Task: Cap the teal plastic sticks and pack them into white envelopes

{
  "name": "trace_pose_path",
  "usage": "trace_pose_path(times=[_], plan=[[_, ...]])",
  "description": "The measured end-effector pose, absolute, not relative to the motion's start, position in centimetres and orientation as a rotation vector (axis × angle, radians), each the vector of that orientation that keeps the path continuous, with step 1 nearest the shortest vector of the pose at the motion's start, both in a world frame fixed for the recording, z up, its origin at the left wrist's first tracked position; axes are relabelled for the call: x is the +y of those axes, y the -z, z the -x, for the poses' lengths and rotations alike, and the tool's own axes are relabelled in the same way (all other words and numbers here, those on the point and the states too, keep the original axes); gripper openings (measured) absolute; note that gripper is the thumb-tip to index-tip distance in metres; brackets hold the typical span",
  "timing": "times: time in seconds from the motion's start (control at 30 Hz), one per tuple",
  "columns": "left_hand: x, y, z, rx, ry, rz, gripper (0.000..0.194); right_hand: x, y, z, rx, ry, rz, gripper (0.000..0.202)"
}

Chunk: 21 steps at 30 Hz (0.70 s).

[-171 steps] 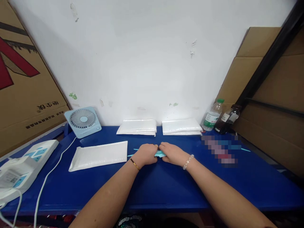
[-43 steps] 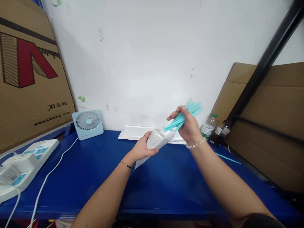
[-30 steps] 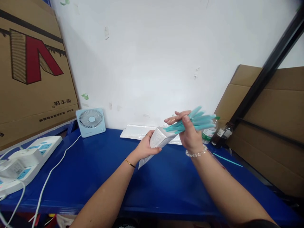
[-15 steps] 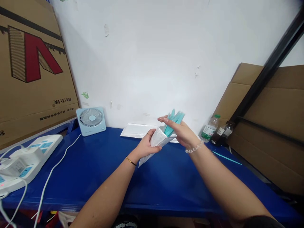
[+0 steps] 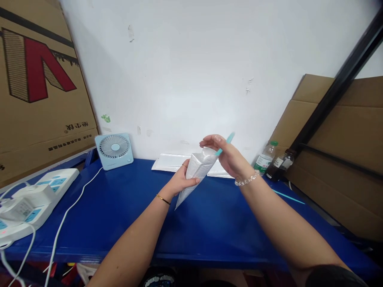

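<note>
My left hand is wrapped round a white padded mailer bag, its thumb across the front. The bag tilts with its mouth up and to the right, above the table. My right hand is beside the mouth, fingers stretched out and curved over it, not closed on anything. One teal strip sticks up out of the mouth, close against my right palm. Whatever lies inside the bag is hidden. Behind my hands, more white mailers lie flat at the back of the table.
On the blue table stand a light-blue fan, a white power strip with cables, a green-capped bottle and a dark bottle. A loose teal strip lies at right. Cardboard leans against the right side.
The bundle of teal strips in my right hand has gone down into the bag, leaving one sticking out. My right fingers have spread from the bundle. The left hand keeps its hold.
</note>
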<state>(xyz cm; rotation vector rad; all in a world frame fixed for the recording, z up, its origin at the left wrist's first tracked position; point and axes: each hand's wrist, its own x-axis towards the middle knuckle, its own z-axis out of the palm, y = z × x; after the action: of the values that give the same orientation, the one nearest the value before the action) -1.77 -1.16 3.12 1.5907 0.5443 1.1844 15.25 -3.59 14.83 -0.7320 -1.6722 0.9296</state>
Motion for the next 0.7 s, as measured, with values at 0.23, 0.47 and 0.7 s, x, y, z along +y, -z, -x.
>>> trace_pose_path(times=[0.23, 0.47, 0.7], plan=[[-1.1, -2.8, 1.8, 0.465, -1.153, -1.483, 0.076, -3.9, -16.1, -16.3, -1.954, -0.855, 0.896, 0.037], [-0.7, -2.3, 2.4, 0.338, -1.011, -1.349, 0.076, -3.0, -17.1, -18.6, -2.366, -0.594, 0.708, 0.028], [-1.3, -3.2, 1.3, 0.410, -1.008, -1.352, 0.052, -2.6, -16.5, -18.0, -2.085, -0.464, 0.943, 0.028]])
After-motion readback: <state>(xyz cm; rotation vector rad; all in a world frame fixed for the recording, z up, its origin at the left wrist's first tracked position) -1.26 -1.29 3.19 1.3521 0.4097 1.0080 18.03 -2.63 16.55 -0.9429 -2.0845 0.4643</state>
